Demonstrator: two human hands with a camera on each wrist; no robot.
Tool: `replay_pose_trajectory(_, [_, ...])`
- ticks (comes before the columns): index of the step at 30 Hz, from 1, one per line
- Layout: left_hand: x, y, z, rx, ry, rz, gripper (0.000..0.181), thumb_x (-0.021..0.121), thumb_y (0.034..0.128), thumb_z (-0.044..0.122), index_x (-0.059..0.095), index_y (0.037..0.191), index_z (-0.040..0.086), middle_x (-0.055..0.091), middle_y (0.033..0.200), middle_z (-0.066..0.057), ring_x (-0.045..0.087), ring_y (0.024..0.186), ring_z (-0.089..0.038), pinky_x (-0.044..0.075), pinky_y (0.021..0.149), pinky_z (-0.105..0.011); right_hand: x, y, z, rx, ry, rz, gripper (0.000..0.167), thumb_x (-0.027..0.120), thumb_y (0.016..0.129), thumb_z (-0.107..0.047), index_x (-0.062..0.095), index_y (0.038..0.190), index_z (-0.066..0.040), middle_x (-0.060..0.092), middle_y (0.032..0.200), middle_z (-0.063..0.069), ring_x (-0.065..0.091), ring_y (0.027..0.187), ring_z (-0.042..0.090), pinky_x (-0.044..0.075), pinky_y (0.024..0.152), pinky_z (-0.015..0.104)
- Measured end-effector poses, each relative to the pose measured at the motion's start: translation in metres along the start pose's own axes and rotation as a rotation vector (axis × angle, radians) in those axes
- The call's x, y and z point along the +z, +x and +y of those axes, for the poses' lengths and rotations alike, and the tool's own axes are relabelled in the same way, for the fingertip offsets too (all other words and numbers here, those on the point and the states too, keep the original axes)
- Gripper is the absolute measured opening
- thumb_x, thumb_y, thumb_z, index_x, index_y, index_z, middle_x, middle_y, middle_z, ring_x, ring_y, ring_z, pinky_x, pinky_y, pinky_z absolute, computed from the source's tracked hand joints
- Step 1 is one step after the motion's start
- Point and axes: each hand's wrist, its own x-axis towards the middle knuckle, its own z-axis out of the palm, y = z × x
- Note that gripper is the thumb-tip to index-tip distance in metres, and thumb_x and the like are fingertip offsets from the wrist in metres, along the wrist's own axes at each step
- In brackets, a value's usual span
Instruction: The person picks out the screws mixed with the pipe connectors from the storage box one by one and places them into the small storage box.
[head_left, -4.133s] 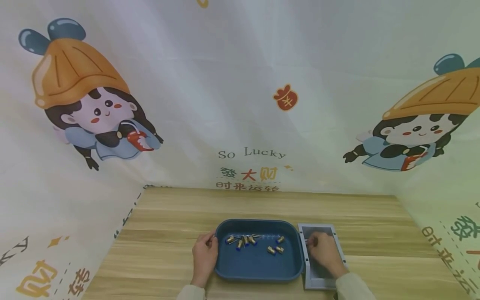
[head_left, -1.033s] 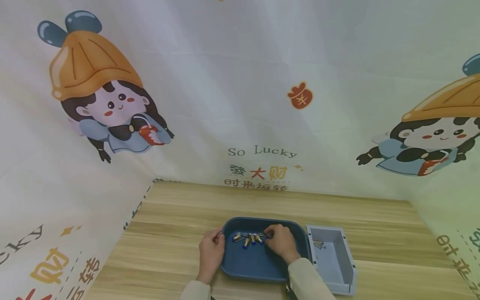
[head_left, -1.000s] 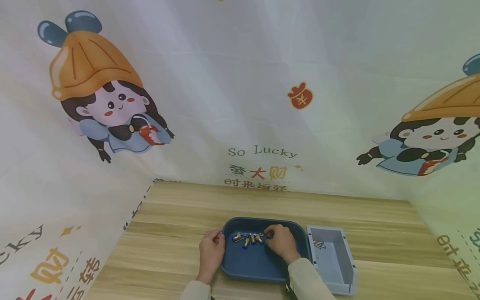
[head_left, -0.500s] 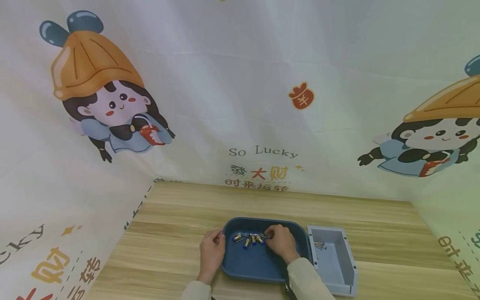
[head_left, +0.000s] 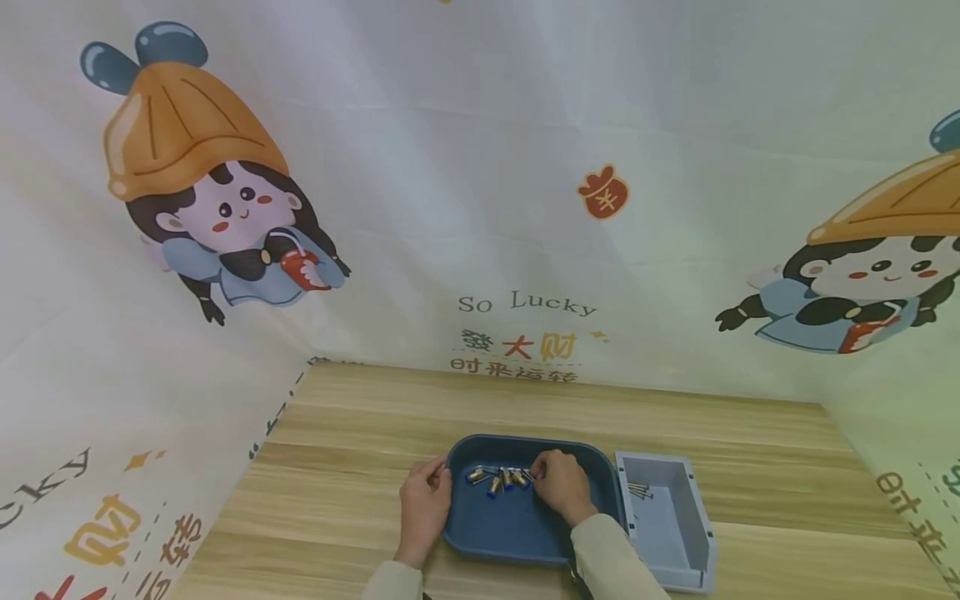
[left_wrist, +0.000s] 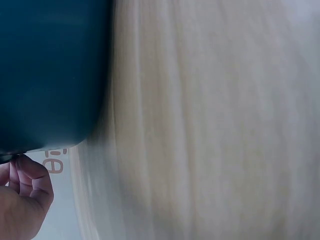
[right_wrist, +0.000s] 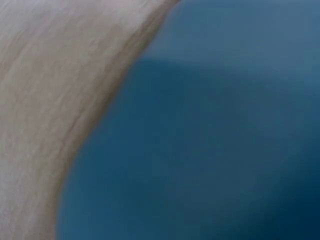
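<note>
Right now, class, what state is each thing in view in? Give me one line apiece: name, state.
Tray, upright, uncovered, partly filled
Fittings, loose, clustered in the tray's far part
Box, upright, uncovered, with bare floor showing
Pins, loose, bunched in the box
Left hand, pinching the tray's rim
Right hand, fingers bent, beside the fittings; any hold hidden
Cloth, hanging, softly creased

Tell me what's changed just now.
The right hand moved left, from the bin into the tray, its fingers by the fittings; whether they grip anything is unclear. The left hand still pinches the tray's left rim; tray and bin remain side by side.
</note>
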Motion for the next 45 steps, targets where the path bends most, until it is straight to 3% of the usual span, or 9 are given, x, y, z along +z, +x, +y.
replay_pose_trajectory(15, [0.0009,0.0012,0.0,-0.017,0.004,-0.003,0.021,0.062,0.083,-0.003,0.069,0.102,-0.008,0.063,0.083,-0.011,0.054,0.074,-0.013,0.046,0.064,-0.02,0.0008,-0.0005,0.0,0.046,-0.009,-0.036,0.009,0.07,0.068,-0.001,0.067,0.069,-0.009,0.065,0.067,0.0,0.054,0.058,0.012,0.048,0.055,0.033])
replay_pose_trajectory(30, [-0.0002,0.0004,0.0008,-0.02,0.006,-0.014,0.021,0.061,0.0831,-0.005,0.068,0.103,-0.009,0.063,0.085,-0.011,0.054,0.075,-0.014,0.046,0.064,-0.02,0.0012,-0.0007,0.0002,0.08,0.001,-0.099,0.013,0.07,0.066,-0.002,0.06,0.062,-0.011,0.056,0.061,-0.003,0.048,0.055,0.012,0.04,0.051,0.028])
replay_pose_trajectory(45, [-0.0001,0.0008,0.0016,-0.021,0.007,-0.007,0.021,0.061,0.0829,-0.004,0.069,0.102,-0.008,0.062,0.083,-0.01,0.054,0.074,-0.014,0.045,0.064,-0.02,-0.0011,-0.0013,0.0007,0.072,0.036,-0.075,0.016,0.07,0.065,-0.001,0.059,0.059,-0.011,0.057,0.059,-0.003,0.048,0.053,0.011,0.04,0.05,0.028])
